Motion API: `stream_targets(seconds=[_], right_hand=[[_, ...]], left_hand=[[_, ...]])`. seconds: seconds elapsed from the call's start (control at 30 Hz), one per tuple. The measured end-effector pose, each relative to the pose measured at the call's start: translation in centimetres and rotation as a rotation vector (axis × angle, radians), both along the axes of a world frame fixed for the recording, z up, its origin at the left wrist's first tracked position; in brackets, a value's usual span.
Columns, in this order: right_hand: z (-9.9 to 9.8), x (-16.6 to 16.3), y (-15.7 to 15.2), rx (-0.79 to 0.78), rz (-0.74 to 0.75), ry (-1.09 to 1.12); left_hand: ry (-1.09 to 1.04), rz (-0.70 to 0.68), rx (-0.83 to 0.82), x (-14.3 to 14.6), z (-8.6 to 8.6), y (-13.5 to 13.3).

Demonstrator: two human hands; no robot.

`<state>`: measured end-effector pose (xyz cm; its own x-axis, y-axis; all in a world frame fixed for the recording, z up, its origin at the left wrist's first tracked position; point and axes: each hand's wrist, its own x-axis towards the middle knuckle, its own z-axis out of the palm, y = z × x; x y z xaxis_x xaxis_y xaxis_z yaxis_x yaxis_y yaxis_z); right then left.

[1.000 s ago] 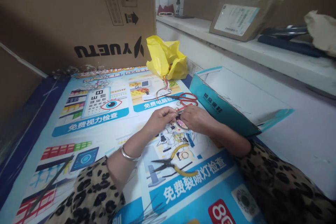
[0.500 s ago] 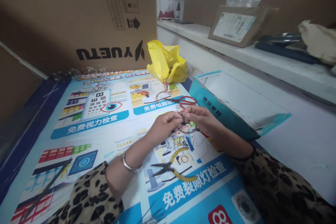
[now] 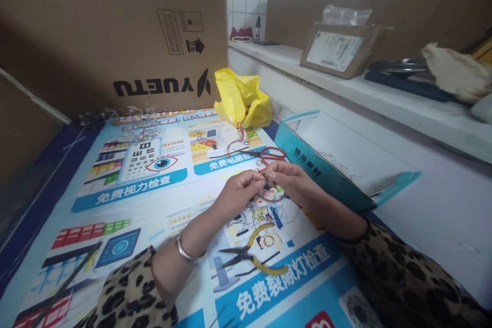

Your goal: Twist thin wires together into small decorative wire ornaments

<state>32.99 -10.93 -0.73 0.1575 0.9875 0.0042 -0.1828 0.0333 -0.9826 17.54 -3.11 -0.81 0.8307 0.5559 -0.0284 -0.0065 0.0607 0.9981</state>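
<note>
My left hand (image 3: 239, 193) and my right hand (image 3: 294, 183) meet above the printed sheet, thumbs and fingertips pinched close together. What they pinch is small and dark, mostly hidden by the fingers. Under my right fingers a thin grey wire (image 3: 277, 199) curves over the print, with fine wire scraps around it. Yellow-handled pliers (image 3: 246, 255) lie nearer to me, jaws apart and pointing left. Just beyond my hands are red-handled scissors (image 3: 272, 154). Several coloured wires (image 3: 241, 136) trail from a crumpled yellow bag (image 3: 242, 100).
A teal open box (image 3: 326, 171) holding thin wire bits stands right of my hands. A large cardboard box (image 3: 165, 25) rises at the back left, with clear tangled pieces (image 3: 142, 130) before it. Along the right, a white ledge (image 3: 284, 54) carries a small labelled carton (image 3: 334, 51).
The view has tilted up slightly, so the scene sits a little lower. My hands keep the same pinch together; the pliers and scissors stay in place.
</note>
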Motion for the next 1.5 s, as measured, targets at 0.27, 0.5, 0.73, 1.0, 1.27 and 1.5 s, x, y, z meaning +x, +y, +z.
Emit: stream_targets(seconds=[0.27, 0.5, 0.73, 1.0, 1.27, 1.5], right_hand=[[-0.2, 0.2, 0.0, 0.043, -0.027, -0.104], [0.3, -0.2, -0.1, 0.058, -0.041, -0.158], [0.8, -0.5, -0.2, 0.05, -0.094, -0.236], [0.3, -0.1, -0.1, 0.081, -0.106, -0.37], [-0.4, 0.4, -0.1, 0.165, -0.142, -0.621], [-0.2, 0.0, -0.2, 0.244, -0.235, -0.807]], left_hand=[[-0.02, 0.001, -0.017, 0.1, -0.3, 0.0], [-0.012, 0.006, -0.014, 0.0, -0.1, 0.1], [0.001, 0.018, -0.012, 0.0, -0.4, 0.2], [-0.011, 0.032, -0.034, 0.0, 0.0, 0.0], [-0.009, 0.028, -0.035, 0.0, -0.5, 0.2], [-0.022, 0.053, -0.079, 0.1, -0.3, 0.0]])
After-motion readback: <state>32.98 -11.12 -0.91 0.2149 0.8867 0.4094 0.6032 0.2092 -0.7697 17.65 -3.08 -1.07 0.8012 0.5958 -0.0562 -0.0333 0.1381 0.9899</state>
